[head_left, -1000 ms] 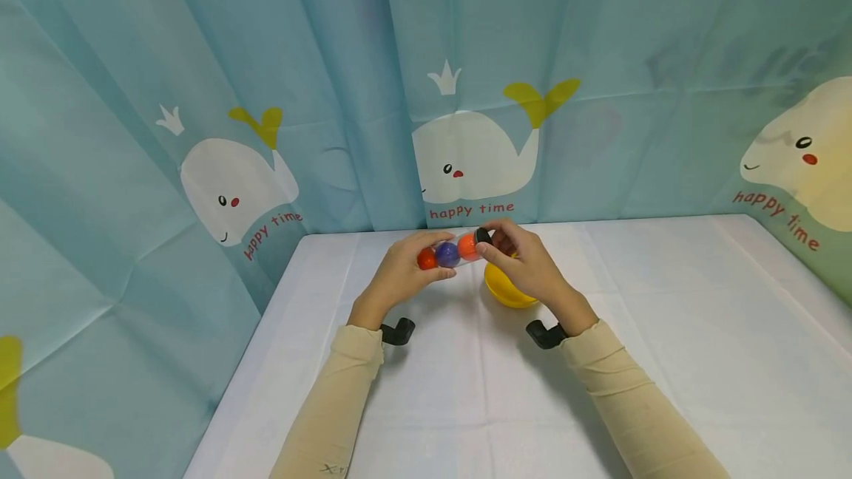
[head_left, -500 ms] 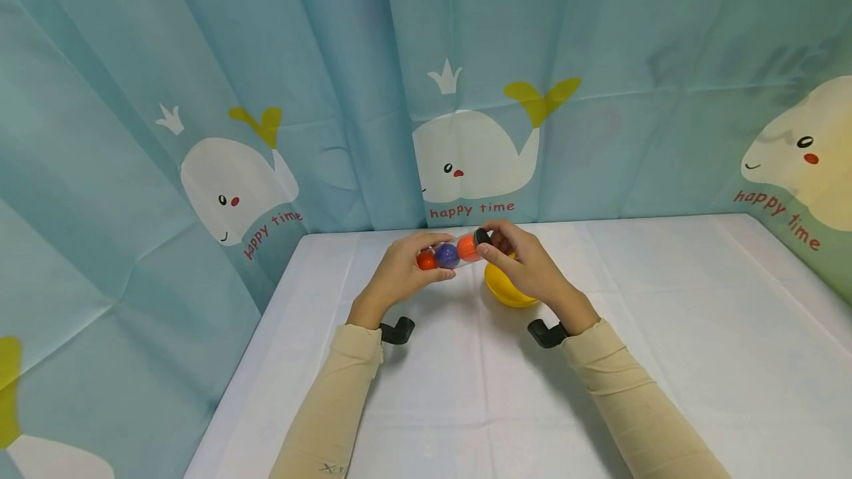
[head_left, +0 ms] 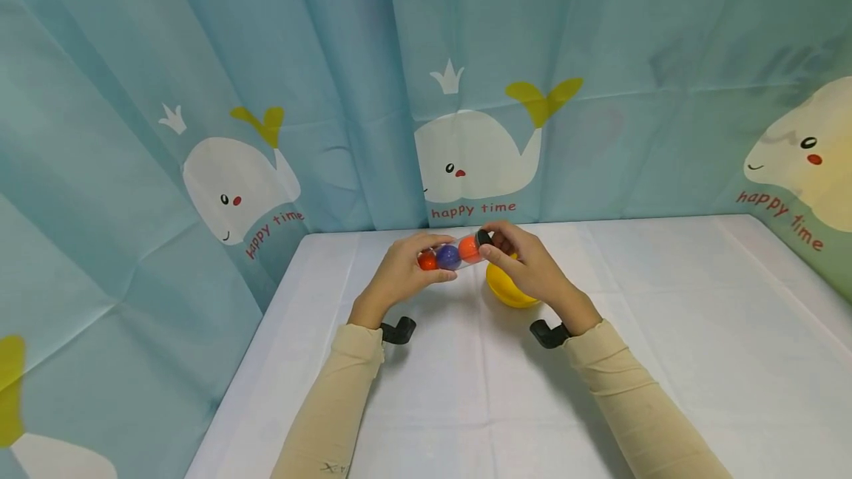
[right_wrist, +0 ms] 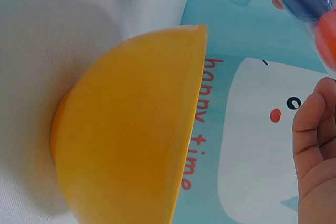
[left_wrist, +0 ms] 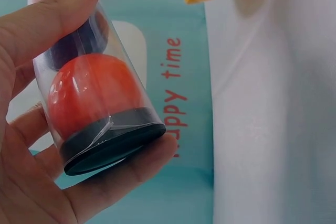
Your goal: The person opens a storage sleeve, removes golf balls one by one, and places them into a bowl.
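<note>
Head view | left hand [head_left: 399, 265] grips clear tube [head_left: 460, 263] | right hand [head_left: 532, 261] pinches black cap [head_left: 484, 238] | likely light, slippery; best held mid-length

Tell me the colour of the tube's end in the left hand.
Black; that end cap shows best in the left wrist view.

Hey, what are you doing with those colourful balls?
Someone is holding a clear tube up over the white table with both hands. The left hand grips it around one end, and the right hand pinches the black cap at the other. Inside are a purple-blue ball and two orange-red balls, one on each side of it. A yellow bowl stands upright on the table by the right hand.
</note>
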Demonstrator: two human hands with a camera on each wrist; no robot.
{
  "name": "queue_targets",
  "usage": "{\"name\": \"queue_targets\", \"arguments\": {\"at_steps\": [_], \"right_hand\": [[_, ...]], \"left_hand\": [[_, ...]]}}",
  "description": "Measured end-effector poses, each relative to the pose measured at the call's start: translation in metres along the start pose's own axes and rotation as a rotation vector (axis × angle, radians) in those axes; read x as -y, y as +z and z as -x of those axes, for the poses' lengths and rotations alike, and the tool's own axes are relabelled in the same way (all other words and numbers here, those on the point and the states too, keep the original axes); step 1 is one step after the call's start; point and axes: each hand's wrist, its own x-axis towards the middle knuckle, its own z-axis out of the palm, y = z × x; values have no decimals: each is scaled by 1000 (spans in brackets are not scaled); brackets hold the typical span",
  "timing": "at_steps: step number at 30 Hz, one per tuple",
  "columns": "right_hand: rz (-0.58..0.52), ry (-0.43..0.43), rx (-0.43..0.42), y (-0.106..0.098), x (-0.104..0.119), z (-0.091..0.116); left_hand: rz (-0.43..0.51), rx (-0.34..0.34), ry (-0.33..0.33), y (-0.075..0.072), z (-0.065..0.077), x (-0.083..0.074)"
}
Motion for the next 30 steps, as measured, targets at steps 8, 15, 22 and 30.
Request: {"name": "queue_targets", "arguments": {"at_steps": [8, 15, 22, 30], "right_hand": [[6, 0, -3, -2, 3, 0], [-7, -6, 3, -1, 2, 1], [-1, -6, 2, 0, 2, 0], [-11, 9, 10, 0, 4, 1]], "left_hand": [[8, 3, 2, -1, -1, 0], [40, 15, -20, -1, -1, 1], [58, 26, -14, -2, 0, 2], [79, 45, -35, -3, 1, 1]]}}
